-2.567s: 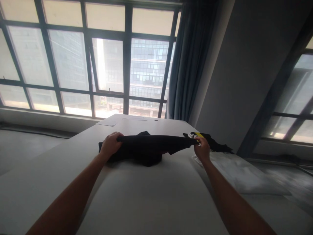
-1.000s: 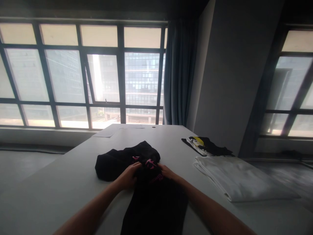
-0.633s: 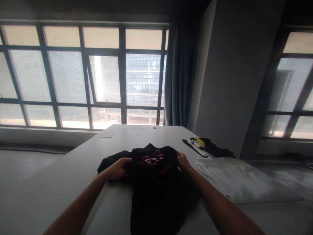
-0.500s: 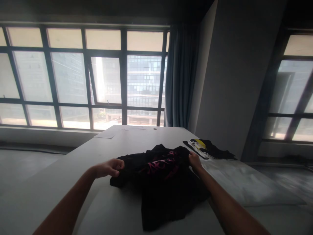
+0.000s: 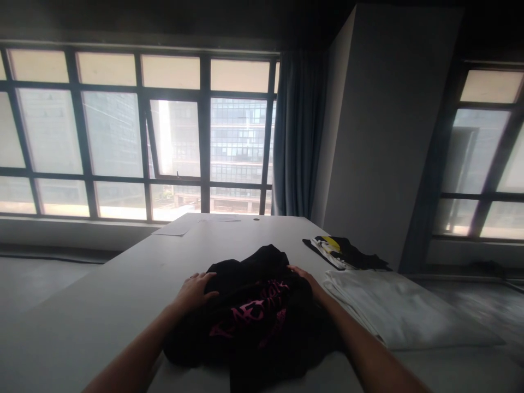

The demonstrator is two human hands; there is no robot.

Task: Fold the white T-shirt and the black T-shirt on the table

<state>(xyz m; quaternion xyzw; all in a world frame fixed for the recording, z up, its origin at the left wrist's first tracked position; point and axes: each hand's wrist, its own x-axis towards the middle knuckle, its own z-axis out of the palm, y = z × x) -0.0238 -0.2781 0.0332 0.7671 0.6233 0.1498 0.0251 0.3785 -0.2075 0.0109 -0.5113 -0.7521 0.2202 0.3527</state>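
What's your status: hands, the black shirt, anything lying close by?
Left hand flat on black shirt, fingers spread. Right hand on its far right edge. Shirt bunched on table, pink print up. White cloth beside it on the right, apart.

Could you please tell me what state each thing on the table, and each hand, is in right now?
black garment: bunched, pink print facing up, lying on the table.
left hand: open, palm down on the garment's left edge.
right hand: resting flat on its right side.
white cloth: folded, lying flat.
black and yellow garment: folded, untouched.
paper sheet: flat at the far end.
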